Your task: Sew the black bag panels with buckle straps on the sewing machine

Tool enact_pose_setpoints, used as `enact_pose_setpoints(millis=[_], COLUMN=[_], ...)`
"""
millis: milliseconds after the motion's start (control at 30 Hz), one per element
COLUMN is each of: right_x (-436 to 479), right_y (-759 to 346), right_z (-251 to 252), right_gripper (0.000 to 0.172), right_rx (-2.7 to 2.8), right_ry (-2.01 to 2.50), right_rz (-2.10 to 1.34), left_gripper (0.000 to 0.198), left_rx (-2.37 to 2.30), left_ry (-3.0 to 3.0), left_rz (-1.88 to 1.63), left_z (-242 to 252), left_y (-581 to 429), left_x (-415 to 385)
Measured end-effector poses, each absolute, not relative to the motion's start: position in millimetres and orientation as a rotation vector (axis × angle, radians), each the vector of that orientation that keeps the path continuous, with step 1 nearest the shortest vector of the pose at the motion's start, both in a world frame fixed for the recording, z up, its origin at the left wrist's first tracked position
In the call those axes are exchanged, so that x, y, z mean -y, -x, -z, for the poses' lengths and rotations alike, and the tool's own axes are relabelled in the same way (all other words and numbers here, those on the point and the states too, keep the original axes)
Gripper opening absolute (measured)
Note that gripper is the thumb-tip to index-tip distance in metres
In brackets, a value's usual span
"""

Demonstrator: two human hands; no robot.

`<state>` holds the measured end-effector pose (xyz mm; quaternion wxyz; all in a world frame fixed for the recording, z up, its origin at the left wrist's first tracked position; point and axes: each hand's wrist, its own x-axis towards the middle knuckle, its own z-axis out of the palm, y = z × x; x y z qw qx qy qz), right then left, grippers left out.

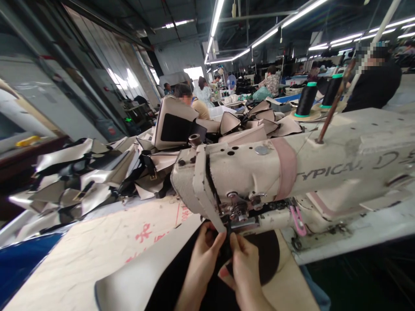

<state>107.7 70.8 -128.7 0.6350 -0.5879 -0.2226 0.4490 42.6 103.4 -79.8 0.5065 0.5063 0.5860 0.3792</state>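
Observation:
Both my hands work under the head of a beige sewing machine. My left hand is pinched on the black fabric piece just left of the needle area. My right hand is closed too, gripping the same black piece just below the presser foot. The piece has a grey-white edge that curls up toward me. The fingertips of both hands nearly touch under the machine head.
A heap of beige and black cut bag parts lies at the left and behind the machine. Cardboard with red print covers the table. Black thread cones stand at the back right. Other people sit at machines farther off.

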Motion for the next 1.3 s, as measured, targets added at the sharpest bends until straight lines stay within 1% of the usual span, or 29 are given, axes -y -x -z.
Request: enact_pose_setpoints(millis=[133, 500, 767, 900, 967, 1100, 1200, 1300], right_x=[-69.8, -78.6, -80.3, -83.3, -84.2, -84.0, -83.4, -82.5], right_y=[-105.4, -102.5, -101.2, -101.4, -101.4, -102.0, -102.9, -102.9], right_z=[131.0, 129.0, 127.7, 133.1, 135.6, 134.6, 129.6, 125.8], right_gripper=[0.044, 0.044, 0.041, 0.044, 0.045, 0.046, 0.046, 0.044], right_rx=[0.495, 0.387, 0.338, 0.357, 0.381, 0.37, 0.362, 0.349], right_ry=[1.339, 1.326, 1.327, 1.274, 1.283, 1.277, 1.256, 1.253], right_rz=[-1.096, -1.107, -1.109, -1.13, -1.123, -1.129, -1.113, -1.093], left_gripper=[0.04, 0.046, 0.037, 0.029, 0.024, 0.019, 0.029, 0.038], left_rx=[-1.428, -1.452, -1.459, -1.635, -1.715, -1.668, -1.541, -1.512], left_ry=[-1.198, -1.348, -1.576, -1.874, -1.925, -1.764, -1.513, -1.369], left_rz=[-0.931, -0.747, -0.661, -0.629, -0.619, -0.723, -0.784, -0.808], left_z=[78.9, 90.3, 89.5, 91.0, 92.0, 96.3, 100.1, 101.2], left_y=[-41.7, -31.8, -30.6, -34.5, -35.8, -34.1, -31.8, -32.0], left_x=[-101.7, -128.9, -129.5, -125.0, -123.4, -124.8, -129.2, -131.9])
